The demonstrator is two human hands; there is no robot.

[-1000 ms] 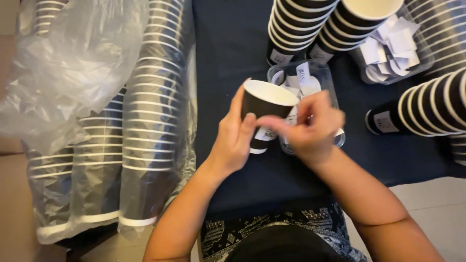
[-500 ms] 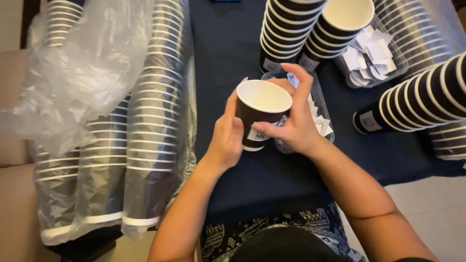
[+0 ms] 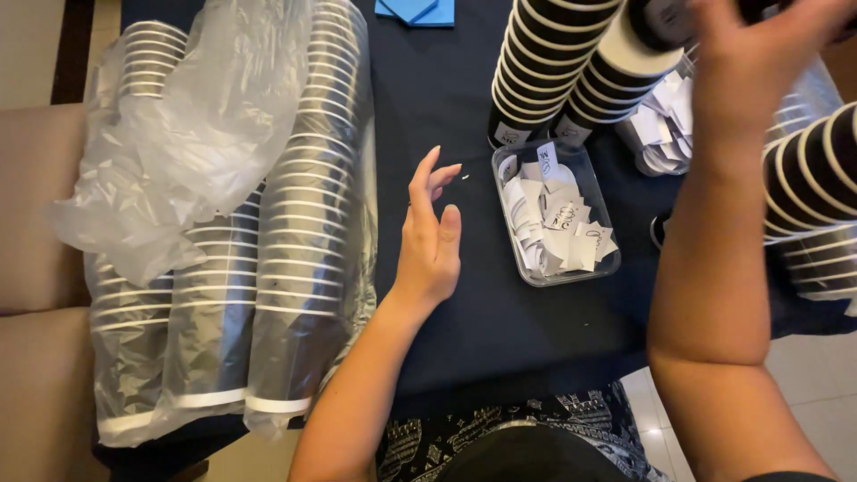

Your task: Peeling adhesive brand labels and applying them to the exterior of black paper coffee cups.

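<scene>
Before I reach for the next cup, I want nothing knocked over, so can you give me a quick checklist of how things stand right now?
1. Left hand empty: ok, fingers spread, hovering above the dark tablecloth.
2. Right hand free: not ok, it is raised at the cup stacks and seems to grip a dark cup; blurred.
3. Clear tray of paper labels within reach and upright: ok, it sits beside the left hand, labels inside.
4. Bagged cup sleeves lying steady at the left: ok, plastic partly opened.
5. Stacks under the right forearm clear of contact: cannot tell, the arm hides them.
</scene>
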